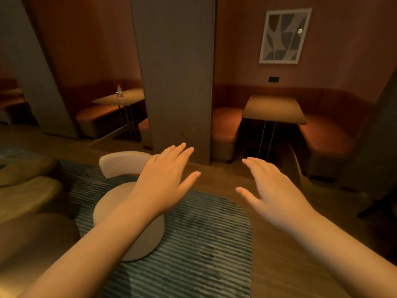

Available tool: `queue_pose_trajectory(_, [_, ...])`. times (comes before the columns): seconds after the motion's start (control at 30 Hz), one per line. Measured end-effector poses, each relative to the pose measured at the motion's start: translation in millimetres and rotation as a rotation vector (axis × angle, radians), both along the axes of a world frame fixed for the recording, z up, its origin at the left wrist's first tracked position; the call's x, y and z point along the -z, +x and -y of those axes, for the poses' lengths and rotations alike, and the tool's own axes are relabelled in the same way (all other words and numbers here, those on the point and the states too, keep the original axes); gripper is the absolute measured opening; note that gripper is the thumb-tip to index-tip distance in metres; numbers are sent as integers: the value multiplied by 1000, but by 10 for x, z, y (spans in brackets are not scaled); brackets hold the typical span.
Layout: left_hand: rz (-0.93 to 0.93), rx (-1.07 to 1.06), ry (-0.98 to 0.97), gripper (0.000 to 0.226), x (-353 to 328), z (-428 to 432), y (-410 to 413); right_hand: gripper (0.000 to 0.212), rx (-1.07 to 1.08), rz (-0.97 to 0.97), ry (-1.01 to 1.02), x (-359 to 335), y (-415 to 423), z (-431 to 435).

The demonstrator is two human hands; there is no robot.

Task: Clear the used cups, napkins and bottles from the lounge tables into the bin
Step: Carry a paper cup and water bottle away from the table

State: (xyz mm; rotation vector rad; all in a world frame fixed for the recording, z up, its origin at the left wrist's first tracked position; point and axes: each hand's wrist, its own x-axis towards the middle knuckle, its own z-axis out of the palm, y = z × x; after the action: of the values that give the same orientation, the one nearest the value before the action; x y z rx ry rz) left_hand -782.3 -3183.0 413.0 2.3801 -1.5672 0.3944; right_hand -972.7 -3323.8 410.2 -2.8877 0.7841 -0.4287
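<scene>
From the head view, two bare forearms are seen stretched forward over the floor; the left hand [165,179] is held palm down above a round beige chair [126,214], its fingers [182,151] spread wide and holding nothing; the right hand [272,190] is held level with it, just to the right, fingers likewise wide and empty; the two hands are apart, with bare wooden floor between them. The chair is set on a striped blue-grey rug [193,244]. A grey pillar [176,72] stands in the middle distance and divides two booths. In the far left booth a counter [131,96] is seen with a single clear bottle [119,92] upright on it, red at the cap and label; the bottle is well apart from both hands. In the right booth a second counter [272,110] is flanked by orange benches [326,134]; a framed picture [284,35] hangs on the wall above it. At the near left edge, olive cushions [25,168] are partly visible.
</scene>
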Motion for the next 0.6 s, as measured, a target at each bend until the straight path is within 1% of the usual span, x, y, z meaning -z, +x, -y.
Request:
queue_pose_trajectory(0.13, [21,-56,-42,63,-104,797,394,72,-45,52,-17,-146,531,933])
queue_pose_trajectory(0.3, [-5,-173,-16,64,-34,1394,1053,72,-158,39,14,-74,1421,1714])
queue_pose_trajectory(0.43, [-1,-273,-20,64,76,1774,1810,72,-245,38,33,49,2299,2240])
queue_pose_trajectory(0.6, [-51,-323,-25,62,270,2427,2894,72,-314,43,33,188,3510,2910])
